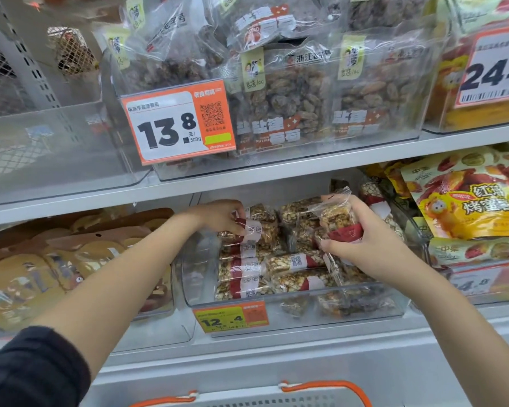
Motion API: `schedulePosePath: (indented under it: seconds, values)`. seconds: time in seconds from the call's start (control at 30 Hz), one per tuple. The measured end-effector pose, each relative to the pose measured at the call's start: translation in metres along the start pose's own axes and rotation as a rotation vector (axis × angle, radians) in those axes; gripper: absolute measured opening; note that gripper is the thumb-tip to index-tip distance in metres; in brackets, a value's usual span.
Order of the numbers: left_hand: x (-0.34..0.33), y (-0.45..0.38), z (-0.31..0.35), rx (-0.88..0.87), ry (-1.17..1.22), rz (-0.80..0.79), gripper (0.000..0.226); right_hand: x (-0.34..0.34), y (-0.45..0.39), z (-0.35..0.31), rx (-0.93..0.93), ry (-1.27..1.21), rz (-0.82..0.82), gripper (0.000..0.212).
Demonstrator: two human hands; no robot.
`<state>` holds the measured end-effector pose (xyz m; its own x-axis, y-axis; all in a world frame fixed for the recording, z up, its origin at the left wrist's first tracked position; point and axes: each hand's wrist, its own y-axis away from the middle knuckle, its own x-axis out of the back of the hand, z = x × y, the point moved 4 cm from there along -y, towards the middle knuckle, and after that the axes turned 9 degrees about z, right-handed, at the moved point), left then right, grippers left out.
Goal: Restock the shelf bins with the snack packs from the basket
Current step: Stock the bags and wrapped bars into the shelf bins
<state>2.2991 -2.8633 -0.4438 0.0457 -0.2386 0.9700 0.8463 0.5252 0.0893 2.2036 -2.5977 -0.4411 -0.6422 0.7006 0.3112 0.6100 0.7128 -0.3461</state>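
Note:
A clear shelf bin [300,315] on the lower shelf holds several nut-bar snack packs [291,262] with red and white labels. My left hand [221,215] reaches into the bin's back left and pinches one pack [252,230] lying on the pile. My right hand [362,242] holds another clear-wrapped nut pack [337,218] upright above the right side of the bin. Only the grey rim and orange handles of the basket [276,396] show at the bottom edge; its contents are hidden.
A 12.4 price tag [229,317] hangs on the bin front. Brown pouches [56,268] fill the bin to the left, yellow sweet-potato bags [467,201] the bin to the right. Above, a bin of raisin bags [291,98] carries a 13.8 tag; the upper-left bin [41,148] looks bare.

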Motion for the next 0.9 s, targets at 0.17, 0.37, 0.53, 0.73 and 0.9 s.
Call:
schedulePosePath:
  seconds: [0.17,0.37,0.53,0.73,0.9]
  values:
    - [-0.013,-0.022,-0.013,0.011,-0.071,0.097,0.034,0.001,0.001,0.001,-0.025,0.035,-0.02,0.051]
    - [-0.024,-0.006,0.004,-0.086,-0.574,0.129,0.043,0.002,-0.001,-0.001,0.012,0.03,0.001,0.05]
    - [-0.032,-0.002,0.018,-0.155,-0.561,0.18,0.046,0.001,0.0,0.0,0.001,0.058,0.0,0.053]
    - [-0.023,-0.005,0.005,-0.112,-0.47,0.106,0.015,0.005,0.002,0.002,-0.029,0.054,0.002,0.05]
    - [-0.03,-0.004,0.007,-0.117,-0.56,0.073,0.024,0.007,0.001,0.003,-0.042,0.075,-0.001,0.049]
